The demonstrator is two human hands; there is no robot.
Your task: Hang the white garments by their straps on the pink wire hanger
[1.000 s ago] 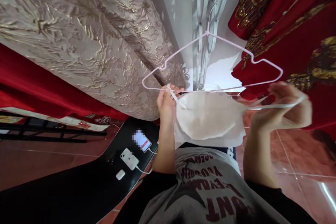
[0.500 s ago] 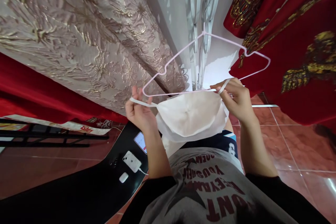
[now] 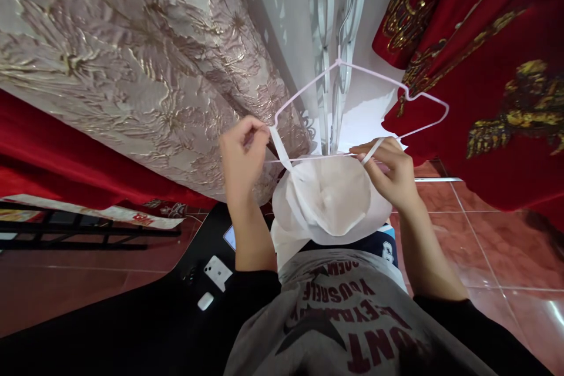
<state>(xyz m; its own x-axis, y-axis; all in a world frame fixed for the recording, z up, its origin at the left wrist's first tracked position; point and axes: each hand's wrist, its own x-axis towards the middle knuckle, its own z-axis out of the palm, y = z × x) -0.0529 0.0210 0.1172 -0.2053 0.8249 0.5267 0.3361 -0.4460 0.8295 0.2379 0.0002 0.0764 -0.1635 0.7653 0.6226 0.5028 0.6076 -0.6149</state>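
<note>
- Left hand [image 3: 244,150] is now closed and higher, at the pink hanger's [image 3: 372,74] left notch; one frame back its fingers are spread with the strap looped round them, left of the hanger's lower corner.
- Left strap [image 3: 281,148] now runs up from the garment to that notch, pulled fairly straight.
- Left hand state: fingers curled, pinching at the strap's top end. Can't tell if it also grips the hanger; the lower left corner is hidden behind the hand.
- Right hand [image 3: 390,167] is about where it was: thumb and fingers pinching the hanger's bottom bar, right strap [image 3: 373,150] looped across the fingers.
- White garment [image 3: 326,202] hangs just below the bottom bar, between the hands, near side of the hanger.
- Hanger hook overlaps the white metal frame [image 3: 326,82] on the far side; can't tell what it catches.
- Black tabletop [image 3: 118,317], near left: white phone [image 3: 218,273], small white case [image 3: 205,301].
- Beige floral fabric [image 3: 154,70] left, red-and-gold fabric [image 3: 497,88] right.
</note>
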